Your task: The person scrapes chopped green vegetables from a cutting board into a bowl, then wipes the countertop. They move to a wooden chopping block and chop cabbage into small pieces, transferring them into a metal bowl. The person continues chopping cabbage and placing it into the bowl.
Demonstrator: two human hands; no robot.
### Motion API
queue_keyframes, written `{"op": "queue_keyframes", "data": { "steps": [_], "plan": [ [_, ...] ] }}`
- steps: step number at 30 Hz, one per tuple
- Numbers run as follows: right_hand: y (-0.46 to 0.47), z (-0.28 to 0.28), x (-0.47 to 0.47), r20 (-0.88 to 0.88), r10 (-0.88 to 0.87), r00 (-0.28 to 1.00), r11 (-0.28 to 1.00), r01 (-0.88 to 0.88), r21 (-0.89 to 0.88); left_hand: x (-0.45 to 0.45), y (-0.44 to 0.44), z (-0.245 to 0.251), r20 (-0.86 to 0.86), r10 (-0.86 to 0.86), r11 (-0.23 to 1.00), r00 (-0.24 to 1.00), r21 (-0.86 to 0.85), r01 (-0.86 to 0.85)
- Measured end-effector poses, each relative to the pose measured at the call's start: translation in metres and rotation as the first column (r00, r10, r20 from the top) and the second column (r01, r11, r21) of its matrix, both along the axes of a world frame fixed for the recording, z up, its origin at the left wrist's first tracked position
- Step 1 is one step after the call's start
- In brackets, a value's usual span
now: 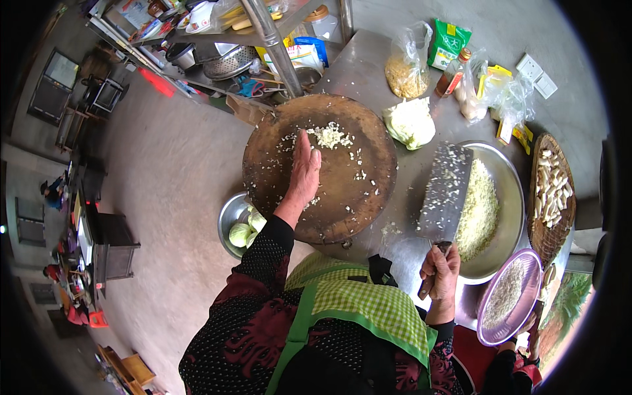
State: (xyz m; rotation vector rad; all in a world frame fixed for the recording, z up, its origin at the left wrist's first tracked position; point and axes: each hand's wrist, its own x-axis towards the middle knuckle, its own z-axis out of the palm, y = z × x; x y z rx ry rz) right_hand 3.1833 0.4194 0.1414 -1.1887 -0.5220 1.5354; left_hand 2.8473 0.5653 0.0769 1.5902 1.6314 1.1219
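Note:
My left hand stands on edge over the round wooden chopping board, flat and holding nothing. Its fingertips are beside a small pile of finely chopped cabbage. My right hand grips the handle of a cleaver, whose broad blade is speckled with chopped bits. The blade overlaps the near-left rim of a large metal basin as seen from above; whether they touch cannot be told. Chopped cabbage is heaped in the basin. Part of a cabbage head sits right of the board.
A wicker basket of pale pieces and a purple basin of white grains flank the metal basin. Bags and a sauce bottle line the wall. Left and lower, a metal bowl holds cabbages. A shelf post rises behind the board.

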Motion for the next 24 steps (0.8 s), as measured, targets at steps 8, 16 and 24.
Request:
{"op": "queue_keyframes", "data": {
  "steps": [8, 16, 24],
  "plan": [
    [0.039, 0.008, -0.043, 0.804, 0.164, 0.572, 0.921, -0.380, 0.083, -0.065, -0.053, 0.037, -0.151, 0.214, 0.970, 0.965, 0.153, -0.191],
    [0.081, 0.010, -0.103, 0.599, 0.348, 0.721, 0.869, -0.487, 0.081, -0.027, -0.076, 0.049, -0.310, 0.041, 0.959, 0.950, 0.278, 0.049],
    [0.069, 0.019, -0.124, 0.297, 0.511, 0.807, 0.828, -0.555, 0.084, 0.008, -0.019, 0.032, -0.621, -0.014, 0.984, 0.784, -0.147, -0.099]
  ]
}}
